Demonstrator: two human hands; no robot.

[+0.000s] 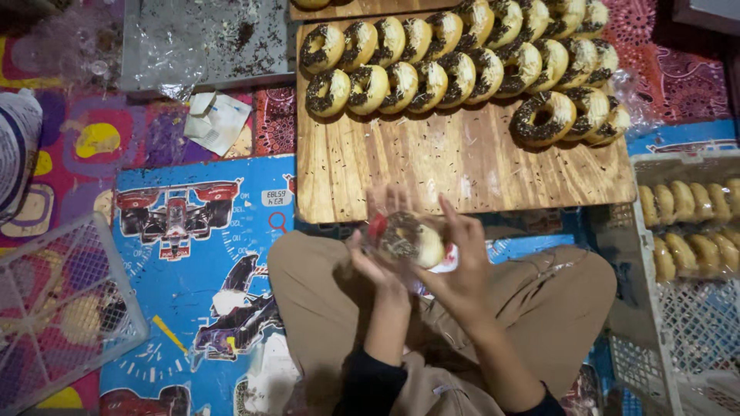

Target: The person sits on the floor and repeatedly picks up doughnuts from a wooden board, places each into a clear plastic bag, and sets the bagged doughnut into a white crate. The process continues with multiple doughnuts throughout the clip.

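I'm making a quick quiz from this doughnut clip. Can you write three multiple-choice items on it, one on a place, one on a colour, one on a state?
1. Where do the sprinkled doughnuts lie?
A. on the wooden board
B. on the person's lap
C. in a metal pot

2. What colour are the person's trousers?
A. black
B. tan
C. white

3. How is the doughnut in clear wrap held?
A. lying untouched on the floor
B. by one hand only
C. between both hands

Answers:
1 A: they sit in rows on the wooden board.
2 B: the crossed legs are tan.
3 C: the left hand and the right hand both grip it above the lap.
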